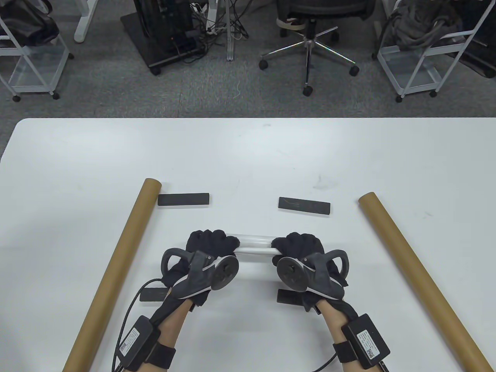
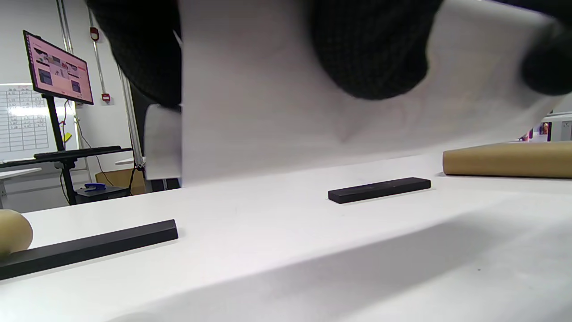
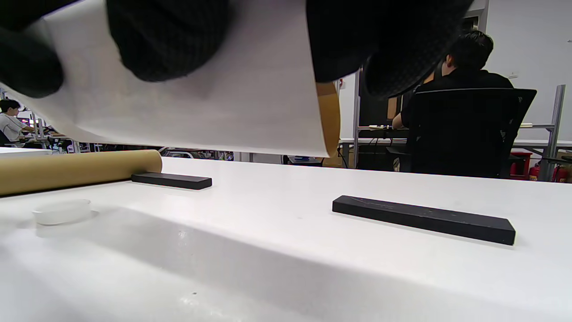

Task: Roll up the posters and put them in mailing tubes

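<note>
Two mailing tubes flank my work area on the white bench (image 1: pixel 248 155), left tube (image 1: pixel 116 267) and right tube (image 1: pixel 418 279), angled outward, probably so either open end is within reach once the roll is ready. Between them I hold the rolled poster (image 1: pixel 255 246) lifted clear of the bench: left hand (image 1: pixel 205 252) grips one end, right hand (image 1: pixel 302 252) grips the other, fingers wrapped around to keep the paper from springing open. Four black weight bars lie about: far left bar (image 1: pixel 184 199), far right bar (image 1: pixel 304 205), and two near my wrists. One small clear cap (image 3: pixel 62 211) sits by the left tube.
</note>
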